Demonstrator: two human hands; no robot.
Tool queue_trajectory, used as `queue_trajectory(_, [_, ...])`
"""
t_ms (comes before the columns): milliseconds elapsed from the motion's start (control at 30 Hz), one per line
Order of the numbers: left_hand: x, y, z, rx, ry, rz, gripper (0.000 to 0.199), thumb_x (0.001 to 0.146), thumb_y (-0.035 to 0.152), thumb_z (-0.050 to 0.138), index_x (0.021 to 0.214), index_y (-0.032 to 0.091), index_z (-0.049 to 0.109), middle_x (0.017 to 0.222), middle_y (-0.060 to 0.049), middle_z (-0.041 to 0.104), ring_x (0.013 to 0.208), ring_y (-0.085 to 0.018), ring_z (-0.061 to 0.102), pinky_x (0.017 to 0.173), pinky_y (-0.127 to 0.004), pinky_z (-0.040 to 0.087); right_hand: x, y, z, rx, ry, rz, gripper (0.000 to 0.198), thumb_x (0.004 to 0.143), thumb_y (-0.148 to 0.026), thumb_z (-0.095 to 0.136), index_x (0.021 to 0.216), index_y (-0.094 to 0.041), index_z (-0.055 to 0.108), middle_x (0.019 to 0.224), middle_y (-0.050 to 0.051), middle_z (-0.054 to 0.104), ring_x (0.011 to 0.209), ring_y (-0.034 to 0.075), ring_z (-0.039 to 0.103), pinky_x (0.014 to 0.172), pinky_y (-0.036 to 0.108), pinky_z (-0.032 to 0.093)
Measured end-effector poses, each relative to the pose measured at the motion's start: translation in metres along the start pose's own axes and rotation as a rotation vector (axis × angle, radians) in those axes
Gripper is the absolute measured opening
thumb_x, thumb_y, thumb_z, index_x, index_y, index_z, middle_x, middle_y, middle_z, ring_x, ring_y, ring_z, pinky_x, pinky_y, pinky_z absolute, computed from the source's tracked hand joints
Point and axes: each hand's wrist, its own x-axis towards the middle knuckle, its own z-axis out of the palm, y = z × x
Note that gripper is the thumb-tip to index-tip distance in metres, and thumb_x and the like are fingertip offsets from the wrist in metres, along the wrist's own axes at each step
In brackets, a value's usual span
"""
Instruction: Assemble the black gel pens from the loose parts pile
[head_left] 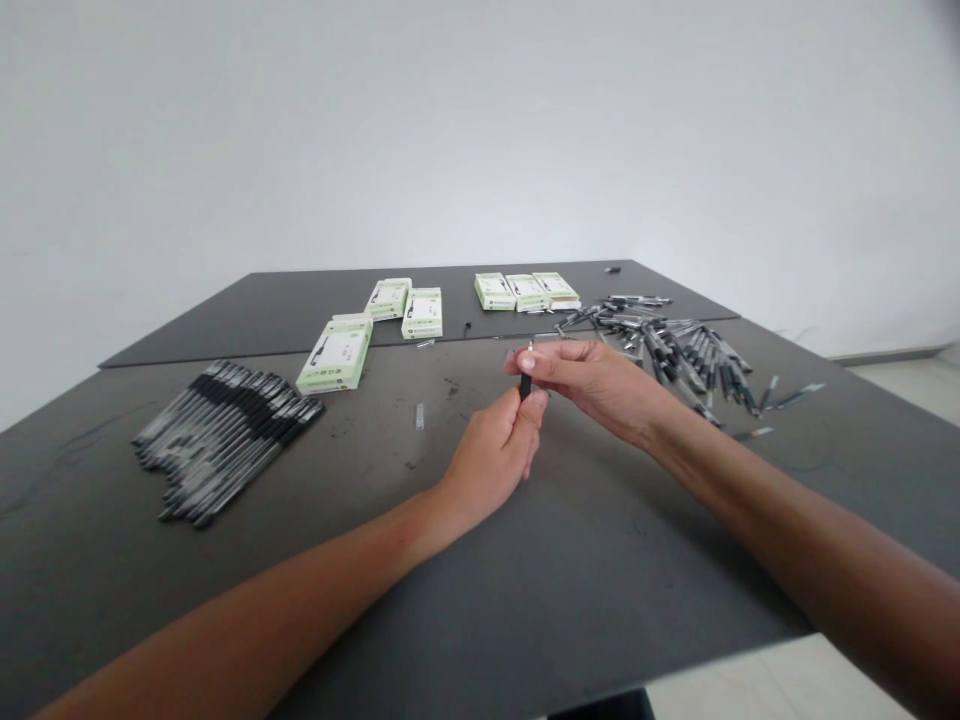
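Observation:
Above the middle of the table, my left hand (495, 445) is wrapped round the barrel of a pen (526, 386), most of which it hides. The black grip and pale tip of this pen stick up out of the fist. My right hand (581, 378) pinches the pen near its tip with thumb and fingers. Whether a small part sits between those fingertips I cannot tell. To the left lies a neat row of black-and-clear pens (225, 435). At the right, beyond my right hand, is a loose heap of pens and pen parts (679, 350).
Several white-and-green boxes stand toward the back, among them a near one (335, 355) and one at the right (555, 288). A small clear plastic piece (420, 416) lies left of my hands. A seam crosses the dark table (600, 580). Behind it rises a pale wall (480, 130).

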Motion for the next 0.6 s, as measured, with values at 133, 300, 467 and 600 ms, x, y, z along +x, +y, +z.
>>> queue_trajectory(133, [0.000,-0.001,0.000,-0.010,0.002,-0.009,0.045,0.115,0.052,0.035,0.080,0.024,0.045,0.055,0.007,0.052,0.051,-0.013,0.054,0.060,-0.028,0.043,0.002,0.000,-0.003,-0.033,-0.026,-0.008,0.036,0.080,-0.055,0.089,0.099,-0.025,0.089,0.113,0.006,0.082,0.115,0.025,0.068,0.109,0.040,0.044])
queue_trajectory(300, [0.003,-0.004,0.000,-0.012,0.002,-0.030,0.046,0.114,0.055,0.035,0.081,0.024,0.045,0.056,0.008,0.052,0.050,-0.013,0.052,0.059,-0.028,0.043,0.001,-0.003,-0.001,-0.080,-0.024,-0.063,0.037,0.082,-0.056,0.086,0.102,-0.026,0.088,0.112,0.004,0.083,0.119,0.025,0.070,0.114,0.042,0.044])
queue_trajectory(467, [0.005,-0.007,0.000,-0.066,0.007,-0.069,0.046,0.112,0.060,0.038,0.083,0.024,0.044,0.057,0.008,0.049,0.049,-0.013,0.051,0.055,-0.027,0.043,0.002,-0.007,-0.002,-0.089,0.036,-0.164,0.047,0.084,-0.063,0.082,0.117,-0.029,0.085,0.126,0.006,0.081,0.132,0.028,0.067,0.120,0.047,0.043])
queue_trajectory(600, [0.005,-0.009,0.000,-0.054,-0.003,-0.091,0.048,0.112,0.060,0.038,0.081,0.024,0.044,0.057,0.008,0.048,0.049,-0.012,0.050,0.055,-0.026,0.041,0.015,-0.010,-0.038,-0.201,0.246,-0.317,0.049,0.095,-0.070,0.066,0.118,-0.031,0.084,0.132,0.008,0.079,0.135,0.027,0.065,0.116,0.049,0.046])
